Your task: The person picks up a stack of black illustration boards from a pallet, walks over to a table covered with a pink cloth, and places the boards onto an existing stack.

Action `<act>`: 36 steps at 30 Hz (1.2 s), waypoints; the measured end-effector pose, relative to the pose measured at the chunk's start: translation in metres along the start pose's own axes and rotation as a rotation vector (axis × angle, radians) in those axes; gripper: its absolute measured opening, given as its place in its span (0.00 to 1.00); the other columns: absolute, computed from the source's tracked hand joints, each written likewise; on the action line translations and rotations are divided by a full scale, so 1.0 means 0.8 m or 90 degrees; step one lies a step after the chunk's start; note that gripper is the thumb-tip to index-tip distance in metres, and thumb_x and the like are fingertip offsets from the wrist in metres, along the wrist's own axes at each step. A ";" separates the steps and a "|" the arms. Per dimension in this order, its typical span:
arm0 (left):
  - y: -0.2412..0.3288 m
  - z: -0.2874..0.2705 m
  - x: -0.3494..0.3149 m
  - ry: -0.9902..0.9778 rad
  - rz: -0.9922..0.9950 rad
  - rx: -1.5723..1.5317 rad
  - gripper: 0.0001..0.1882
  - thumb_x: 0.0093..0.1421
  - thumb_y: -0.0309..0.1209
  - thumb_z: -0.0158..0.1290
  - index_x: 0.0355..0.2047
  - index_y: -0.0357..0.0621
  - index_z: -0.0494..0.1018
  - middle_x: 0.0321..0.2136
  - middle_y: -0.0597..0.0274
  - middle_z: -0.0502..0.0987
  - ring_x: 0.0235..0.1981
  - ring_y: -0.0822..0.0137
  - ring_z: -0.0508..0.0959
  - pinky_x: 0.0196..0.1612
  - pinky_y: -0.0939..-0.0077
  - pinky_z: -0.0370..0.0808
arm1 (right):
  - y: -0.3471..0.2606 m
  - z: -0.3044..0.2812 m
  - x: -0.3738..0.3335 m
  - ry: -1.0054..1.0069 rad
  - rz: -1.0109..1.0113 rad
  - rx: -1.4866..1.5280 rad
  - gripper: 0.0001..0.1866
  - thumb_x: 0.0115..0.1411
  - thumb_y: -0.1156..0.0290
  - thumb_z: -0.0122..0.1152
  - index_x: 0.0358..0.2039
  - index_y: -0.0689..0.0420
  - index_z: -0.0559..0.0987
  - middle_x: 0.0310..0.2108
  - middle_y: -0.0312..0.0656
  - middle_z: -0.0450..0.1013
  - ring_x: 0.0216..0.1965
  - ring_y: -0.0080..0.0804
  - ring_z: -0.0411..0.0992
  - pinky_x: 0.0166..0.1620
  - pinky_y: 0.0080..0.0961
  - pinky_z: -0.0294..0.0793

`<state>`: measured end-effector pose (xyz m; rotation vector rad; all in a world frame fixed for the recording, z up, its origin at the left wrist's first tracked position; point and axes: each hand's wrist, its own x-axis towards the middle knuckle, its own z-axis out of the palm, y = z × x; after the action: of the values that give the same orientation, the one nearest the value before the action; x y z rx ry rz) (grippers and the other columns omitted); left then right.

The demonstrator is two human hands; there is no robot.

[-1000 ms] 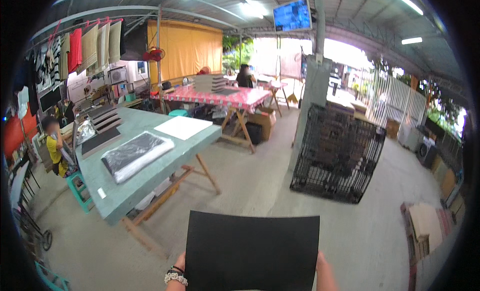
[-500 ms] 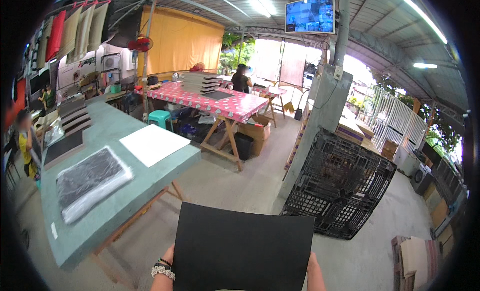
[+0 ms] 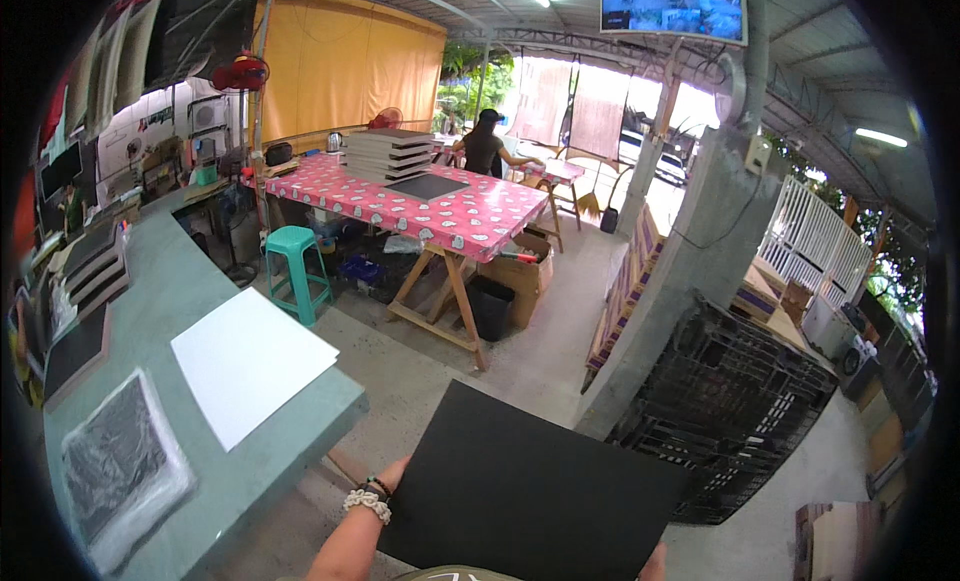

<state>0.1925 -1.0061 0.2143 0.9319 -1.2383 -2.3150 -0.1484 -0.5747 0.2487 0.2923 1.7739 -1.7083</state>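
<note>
Risk: grips black board (image 3: pixel 540 491) by its edges before torso (image 3: pixel 450 574) with left hand (image 3: pixel 395 475) and half-hidden right hand (image 3: pixel 655 562) — could clip a corner on green table (image 3: pixel 165 271) or pallet (image 3: pixel 745 411) if turning sharply.

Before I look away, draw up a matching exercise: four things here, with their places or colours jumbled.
1. black sheet
2. stool
3. plastic-wrapped pack
4. screen

A. lying on the grey-green table
B. mounted high up
C. held in both hands
D. turquoise

Pairs: 1-C; 2-D; 3-A; 4-B
</note>
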 end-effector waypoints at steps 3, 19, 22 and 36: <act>0.046 -0.005 0.104 -0.011 -0.044 -0.083 0.24 0.65 0.43 0.37 0.50 0.37 0.68 0.44 0.59 0.75 0.41 0.69 0.75 0.45 0.74 0.72 | -0.048 0.061 0.078 0.004 -0.005 -0.007 0.24 0.61 0.60 0.41 0.46 0.68 0.72 0.40 0.50 0.73 0.39 0.41 0.73 0.41 0.37 0.74; 0.192 -0.239 0.402 0.326 0.103 -0.225 0.26 0.64 0.45 0.37 0.49 0.34 0.67 0.43 0.54 0.74 0.42 0.63 0.75 0.45 0.70 0.74 | -0.334 0.668 0.442 -0.319 0.000 -0.134 0.21 0.61 0.63 0.42 0.43 0.68 0.74 0.38 0.48 0.73 0.38 0.39 0.73 0.40 0.36 0.73; 0.269 -0.285 0.446 0.333 0.112 -0.281 0.25 0.64 0.44 0.37 0.48 0.33 0.68 0.42 0.54 0.75 0.42 0.63 0.75 0.45 0.70 0.73 | -0.320 0.767 0.525 -0.346 0.020 -0.058 0.20 0.61 0.63 0.42 0.42 0.67 0.75 0.37 0.46 0.74 0.38 0.37 0.73 0.40 0.34 0.73; 0.554 -0.496 0.634 0.409 0.187 -0.294 0.24 0.63 0.41 0.39 0.48 0.33 0.68 0.42 0.52 0.74 0.42 0.60 0.75 0.45 0.68 0.73 | -0.407 1.188 0.642 -0.529 -0.044 0.062 0.18 0.59 0.67 0.45 0.42 0.67 0.74 0.36 0.44 0.74 0.34 0.32 0.74 0.37 0.25 0.75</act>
<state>0.1030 -1.7826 0.2292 1.1027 -0.5044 -1.7407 -0.4487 -1.6626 0.2688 -0.4000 1.0927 -1.6216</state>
